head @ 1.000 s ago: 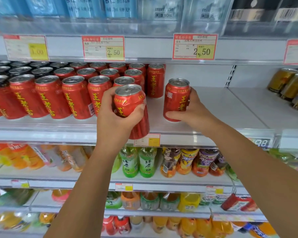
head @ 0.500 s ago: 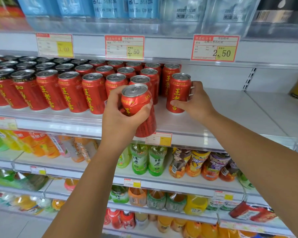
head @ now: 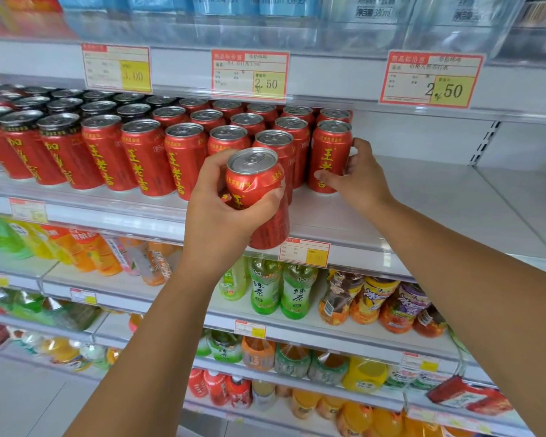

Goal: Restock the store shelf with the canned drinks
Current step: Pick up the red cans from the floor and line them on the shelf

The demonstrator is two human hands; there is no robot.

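Red aluminium can [head: 330, 156], stood on the white shelf [head: 423, 197], is gripped by curled right hand [head: 360, 181] fingers; a second red can [head: 256, 181], before the shelf, is clasped by the left hand [head: 218, 216]. Bare shelf is left to fill.

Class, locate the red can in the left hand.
Head view, centre: the left hand holds the red can in front of the shelf edge, left of the end can the right hand grips.

Rows of cans [head: 145, 152] are stood on the left part of the shelf [head: 423, 203]. The end can [head: 330, 156] is set at their right side, gripped by the right hand [head: 361, 181]. A lifted can [head: 259, 190] is held before the shelf edge by the left hand [head: 215, 216]. Bottles [head: 267, 288] are kept below.
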